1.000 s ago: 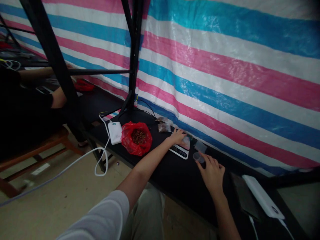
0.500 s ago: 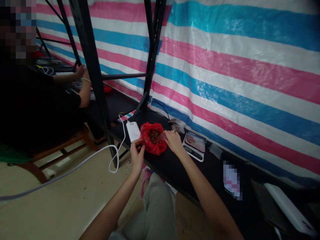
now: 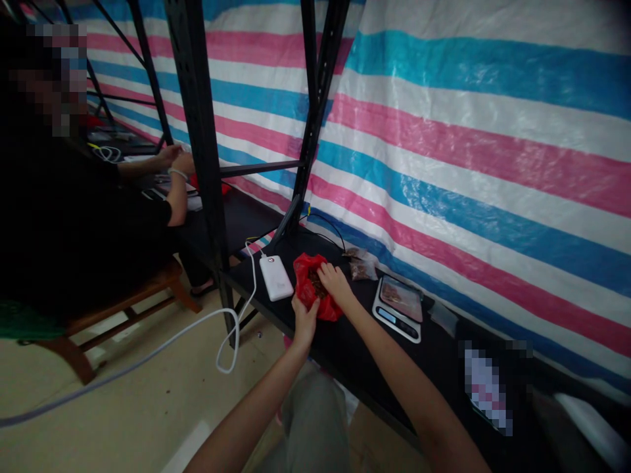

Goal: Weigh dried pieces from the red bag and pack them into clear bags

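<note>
The left hand (image 3: 305, 318) is pinching the near edge of the crumpled red plastic bag (image 3: 309, 289) on the black shelf (image 3: 345, 341). The right hand (image 3: 333, 281) is dipping curled fingers into the bag's open mouth; whatever they enclose is hidden. The white rectangular power bank (image 3: 276, 277) is lying at the bag's nine o'clock, and the flat white digital scale (image 3: 398, 307) at its three o'clock.

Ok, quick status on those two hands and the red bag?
Left hand grips red bag at its near edge. Right hand reaches into it. Scale beside, apart.
</note>
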The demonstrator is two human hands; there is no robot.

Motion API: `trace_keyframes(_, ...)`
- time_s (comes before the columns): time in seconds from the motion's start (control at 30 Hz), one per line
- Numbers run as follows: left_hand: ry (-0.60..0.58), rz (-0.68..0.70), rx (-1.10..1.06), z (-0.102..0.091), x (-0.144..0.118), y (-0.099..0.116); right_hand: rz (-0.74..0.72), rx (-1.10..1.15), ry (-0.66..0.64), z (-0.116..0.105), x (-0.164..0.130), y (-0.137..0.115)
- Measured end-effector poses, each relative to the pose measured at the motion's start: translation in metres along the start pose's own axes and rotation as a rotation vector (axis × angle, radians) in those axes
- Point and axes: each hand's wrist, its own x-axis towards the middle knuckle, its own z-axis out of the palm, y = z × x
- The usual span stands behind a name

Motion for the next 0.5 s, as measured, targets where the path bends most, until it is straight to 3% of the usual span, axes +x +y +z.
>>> trace_keyframes(0.13, 0.023, -0.027, -0.015, 0.008, 0.006, -0.007, -0.105, 0.121, -0.026, 0.005, 0.000, 0.010)
trace_keyframes(0.23, 0.074, -0.093, -0.164, 0.012, 0.010, -0.012, -0.125, 0.207, -0.009, 0.007, -0.004, 0.016)
trace_keyframes(0.37, 0.096, -0.120, -0.416, 0.015, 0.018, -0.012, -0.100, 0.218, 0.009, 0.005, -0.009, 0.016)
trace_keyframes(0.5, 0.044, -0.073, -0.507, 0.017, 0.023, -0.006, -0.059, 0.265, 0.018, 0.002, -0.008, 0.012)
